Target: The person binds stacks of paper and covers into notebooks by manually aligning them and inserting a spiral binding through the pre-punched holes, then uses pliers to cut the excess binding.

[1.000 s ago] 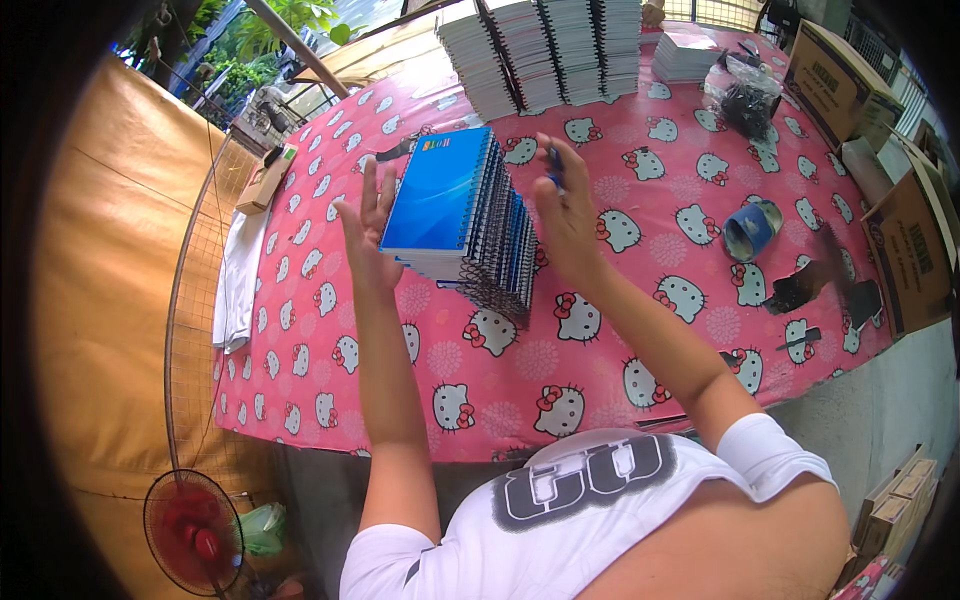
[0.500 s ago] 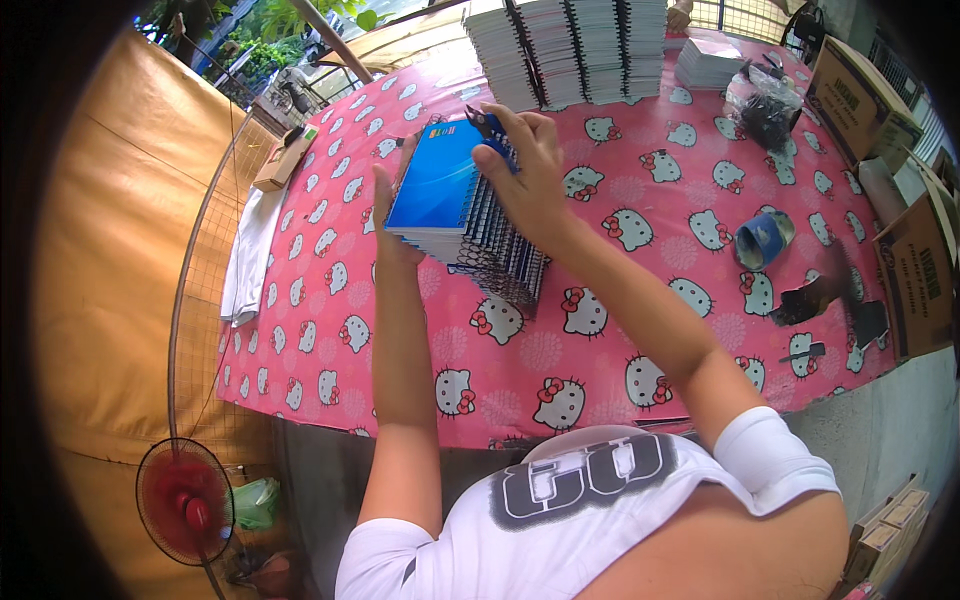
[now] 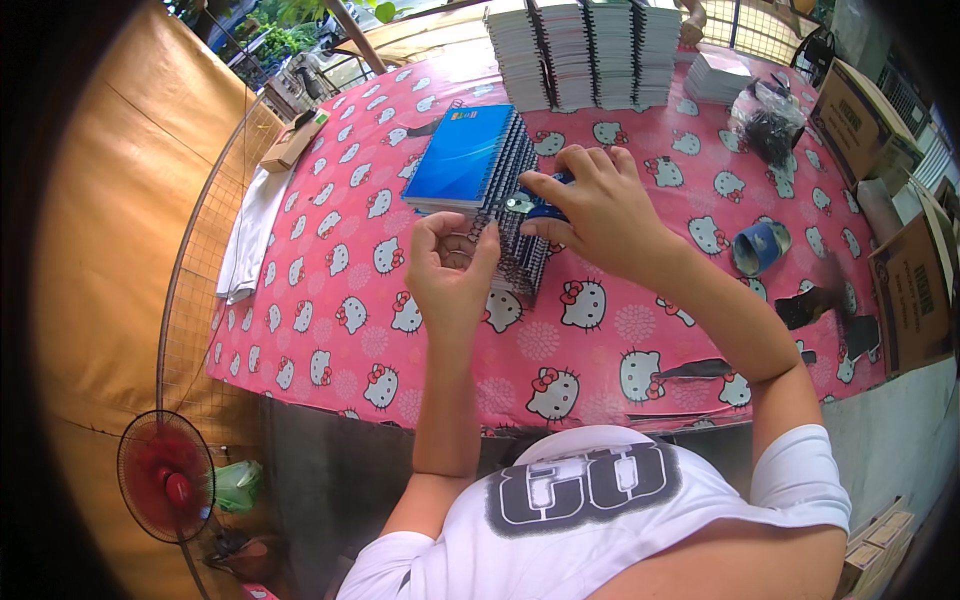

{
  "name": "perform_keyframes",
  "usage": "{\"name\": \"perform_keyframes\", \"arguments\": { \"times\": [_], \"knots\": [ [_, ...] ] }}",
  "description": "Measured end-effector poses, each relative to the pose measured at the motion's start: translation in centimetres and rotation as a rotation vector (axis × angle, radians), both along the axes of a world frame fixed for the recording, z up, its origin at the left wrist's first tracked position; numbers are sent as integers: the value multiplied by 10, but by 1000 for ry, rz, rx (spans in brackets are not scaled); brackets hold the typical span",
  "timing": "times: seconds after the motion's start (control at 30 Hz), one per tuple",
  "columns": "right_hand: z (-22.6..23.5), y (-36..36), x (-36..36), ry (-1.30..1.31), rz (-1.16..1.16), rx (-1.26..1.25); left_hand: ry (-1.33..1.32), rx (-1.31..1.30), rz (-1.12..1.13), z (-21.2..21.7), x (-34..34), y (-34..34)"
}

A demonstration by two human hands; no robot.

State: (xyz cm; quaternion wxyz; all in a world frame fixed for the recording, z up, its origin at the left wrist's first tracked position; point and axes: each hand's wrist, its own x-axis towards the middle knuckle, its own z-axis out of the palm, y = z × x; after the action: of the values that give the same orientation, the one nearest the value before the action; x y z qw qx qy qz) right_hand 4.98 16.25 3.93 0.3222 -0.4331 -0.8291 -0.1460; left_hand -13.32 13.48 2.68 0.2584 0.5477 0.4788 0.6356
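Blue-covered notebooks: a stack of spiral-bound notebooks (image 3: 478, 170) is lying on the pink cartoon-cat tablecloth (image 3: 340, 300), just ahead of both my hands, its wire spines facing me.
Left hand: my left hand (image 3: 452, 272) is curling in at the near corner of the stack, thumb and fingers bent round toward each other and the fingertips touching the wire coils; I cannot tell whether it is pinching anything.
Right hand: my right hand (image 3: 590, 205) is closing round a small blue-handled tool (image 3: 535, 205), whose metal tip is pointing left at the spines between my two hands.
Beyond my hands: tall piles of white spiral notebooks (image 3: 585, 50) are standing in a row at the far edge of the table.
Right of my right hand: a blue roll of tape (image 3: 760, 247) is lying well apart, with a clear bag of dark bits (image 3: 765, 125) farther off and cardboard boxes (image 3: 905, 290) past the table edge.
Left of my left hand: a folded white cloth (image 3: 250, 235) is hanging over the table edge, and a red fan (image 3: 165, 478) is standing low on the floor.
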Motion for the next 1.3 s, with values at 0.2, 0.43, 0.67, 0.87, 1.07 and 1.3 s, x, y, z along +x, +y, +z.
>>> {"name": "perform_keyframes", "arguments": {
  "times": [0.2, 0.43, 0.67, 0.87, 1.07, 1.3],
  "knots": [
    [4, -4, -4, -60, -27, 17, -38, -7, -12, -4, 4, -2],
    [4, 11, 7, 19, 80, -64, -15, -10, 22, -6, 3, 0],
    [20, 10, -2, -138, -57, -463, -14, 16, 41, -8, 3, -2],
    [0, 7, 13, 6, 15, -50, -182, -71, -40, -6, 2, -1],
    [-4, 14, 6, -18, 43, 74, -115, -62, -34, -4, 7, -2],
    [1, 4, 8, -69, -75, -304, -134, -124, -66, -7, -3, -1]
  ]
}}
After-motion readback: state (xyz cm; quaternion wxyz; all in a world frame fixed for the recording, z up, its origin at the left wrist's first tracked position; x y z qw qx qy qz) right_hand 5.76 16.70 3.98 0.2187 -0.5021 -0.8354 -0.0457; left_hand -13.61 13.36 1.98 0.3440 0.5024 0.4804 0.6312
